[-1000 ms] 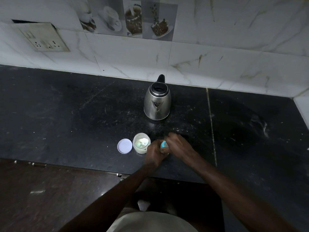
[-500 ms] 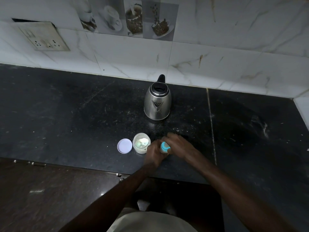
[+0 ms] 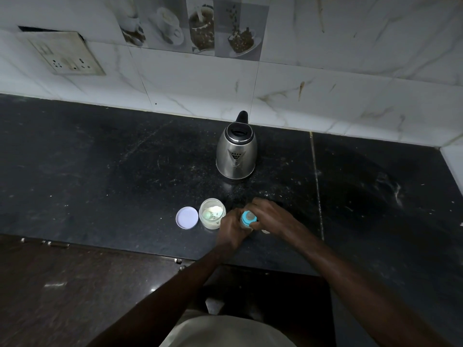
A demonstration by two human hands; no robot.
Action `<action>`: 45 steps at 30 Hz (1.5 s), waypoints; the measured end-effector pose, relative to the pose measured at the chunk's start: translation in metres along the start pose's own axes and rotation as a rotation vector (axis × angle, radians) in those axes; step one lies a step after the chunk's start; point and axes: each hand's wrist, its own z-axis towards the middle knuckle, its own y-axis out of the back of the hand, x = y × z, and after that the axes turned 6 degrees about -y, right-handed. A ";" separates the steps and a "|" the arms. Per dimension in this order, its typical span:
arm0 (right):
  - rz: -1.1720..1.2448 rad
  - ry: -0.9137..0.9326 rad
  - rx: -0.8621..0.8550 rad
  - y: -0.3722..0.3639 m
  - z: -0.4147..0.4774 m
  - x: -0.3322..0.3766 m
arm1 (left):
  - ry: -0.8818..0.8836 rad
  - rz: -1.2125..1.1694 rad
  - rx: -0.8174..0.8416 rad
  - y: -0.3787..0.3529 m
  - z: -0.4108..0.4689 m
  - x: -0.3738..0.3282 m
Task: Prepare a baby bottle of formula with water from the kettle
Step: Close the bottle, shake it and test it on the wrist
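A baby bottle with a blue collar (image 3: pixel 248 217) stands near the front of the black counter (image 3: pixel 112 171). My left hand (image 3: pixel 231 227) wraps the bottle's body from the left. My right hand (image 3: pixel 271 216) grips the blue collar from the right and behind. Most of the bottle is hidden by both hands. Just left of them is an open clear jar of pale formula powder (image 3: pixel 212 213), and its round white lid (image 3: pixel 187 217) lies flat beside it. A steel kettle with a black lid and handle (image 3: pixel 236 151) stands behind, close to the wall.
A small pale object (image 3: pixel 265 231) shows under my right wrist. The marble-tiled wall carries a socket plate (image 3: pixel 66 55) at the upper left. The counter's front edge runs just below my hands, with a dark cabinet front (image 3: pixel 75 284) underneath.
My right hand has shifted around the bottle top, so the blue collar shows more fully. The bottle, jar, lid and kettle stay in place.
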 end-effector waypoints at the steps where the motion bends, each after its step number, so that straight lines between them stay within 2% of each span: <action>1: -0.015 -0.027 0.000 0.000 0.000 0.001 | -0.001 -0.001 0.000 0.000 0.000 0.001; 6: -0.117 -0.107 -0.045 -0.002 0.001 0.009 | 0.027 0.012 0.011 -0.001 0.000 0.000; 11: -0.096 -0.050 -0.022 -0.002 0.001 0.016 | 0.027 -0.026 -0.004 0.000 -0.001 -0.004; 15: -0.192 -0.181 -0.034 0.004 0.004 0.019 | 0.034 -0.015 0.003 0.000 -0.002 -0.004; 19: -0.112 -0.123 0.006 0.002 0.004 0.022 | 0.009 -0.014 -0.004 0.001 0.000 -0.004; 22: -0.211 -0.230 -0.001 0.004 0.004 0.027 | 0.029 0.001 0.012 0.001 -0.001 -0.006; 26: -0.116 -0.176 0.023 0.003 0.004 0.027 | 0.029 -0.033 0.002 0.001 0.000 -0.005; 30: -0.149 -0.265 0.016 0.009 0.003 0.027 | 0.041 0.000 0.017 0.000 -0.001 -0.007; 33: -0.061 -0.129 0.017 0.003 0.001 0.028 | 0.023 -0.029 0.000 0.001 0.000 -0.005; 39: -0.132 -0.233 0.011 0.009 0.000 0.034 | 0.022 -0.043 0.000 0.000 -0.002 -0.002; 43: -0.115 -0.135 -0.007 0.000 -0.005 0.039 | -0.011 -0.066 -0.002 0.002 0.000 -0.005; 45: -0.130 -0.146 -0.020 -0.002 -0.006 0.036 | -0.007 -0.086 -0.010 0.001 -0.003 -0.006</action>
